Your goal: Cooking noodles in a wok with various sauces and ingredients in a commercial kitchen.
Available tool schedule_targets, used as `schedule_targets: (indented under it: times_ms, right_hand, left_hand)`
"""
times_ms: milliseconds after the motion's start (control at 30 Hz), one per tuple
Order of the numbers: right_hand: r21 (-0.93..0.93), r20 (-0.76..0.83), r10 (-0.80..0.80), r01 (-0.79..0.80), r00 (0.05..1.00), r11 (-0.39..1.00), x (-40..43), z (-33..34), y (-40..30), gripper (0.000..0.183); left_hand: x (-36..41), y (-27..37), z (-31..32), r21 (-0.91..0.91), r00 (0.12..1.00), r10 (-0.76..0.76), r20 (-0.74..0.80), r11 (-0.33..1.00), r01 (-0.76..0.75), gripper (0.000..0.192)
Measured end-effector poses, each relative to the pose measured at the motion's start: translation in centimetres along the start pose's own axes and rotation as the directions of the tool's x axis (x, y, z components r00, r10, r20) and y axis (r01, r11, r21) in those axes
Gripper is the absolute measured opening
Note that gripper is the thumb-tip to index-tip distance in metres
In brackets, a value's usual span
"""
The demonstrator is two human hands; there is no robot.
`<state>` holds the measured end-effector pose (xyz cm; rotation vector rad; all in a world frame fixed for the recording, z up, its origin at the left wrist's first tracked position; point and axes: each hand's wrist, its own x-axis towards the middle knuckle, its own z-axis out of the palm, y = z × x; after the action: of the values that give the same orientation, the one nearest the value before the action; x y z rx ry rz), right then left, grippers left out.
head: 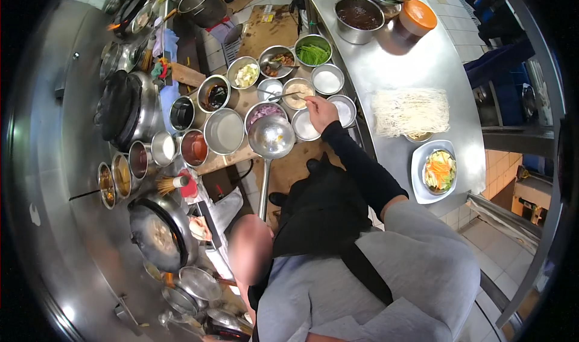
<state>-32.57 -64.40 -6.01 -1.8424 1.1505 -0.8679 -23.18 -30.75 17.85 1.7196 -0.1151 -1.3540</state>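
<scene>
Before me a ladle [271,136] hangs beside the bowl of chopped purple onion [267,112]. Its handle runs down to my left hand [250,247], which is blurred, so its fingers do not show. My right hand [322,113] reaches over the metal bowls, fingertips pinched on the thin end of a small spoon [282,96]. That spoon lies across the bowl of beige granules [297,89]. Close by are a bowl of white powder [270,89], two more white-filled bowls [306,126] [344,109], and a pot of pale liquid [224,132].
On the right, a steel counter [353,66] bears dry noodles [410,111], a white dish of shredded vegetables [438,170] and a pot of dark sauce [358,17]. A steaming wok [158,233] and a lidded wok [122,109] stand on the stove at left.
</scene>
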Motion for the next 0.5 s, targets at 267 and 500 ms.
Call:
schedule_targets:
  times_ms: [267, 500]
  right_hand:
    - [0.501, 0.123, 0.423, -0.424, 0.898, 0.754, -0.1, 3.1, 3.5, 0.026]
    - [0.621, 0.132, 0.482, -0.451, 0.866, 0.641, -0.6, -0.3, 4.0, 0.024]
  left_hand:
    - [-2.0, -0.7, -0.2, -0.057, 0.994, -0.003, -0.113, 0.998, -0.004, 0.022]
    - [-0.3, -1.1, -1.2, -0.039, 0.996, 0.030, -0.086, 0.999, -0.033, 0.024]
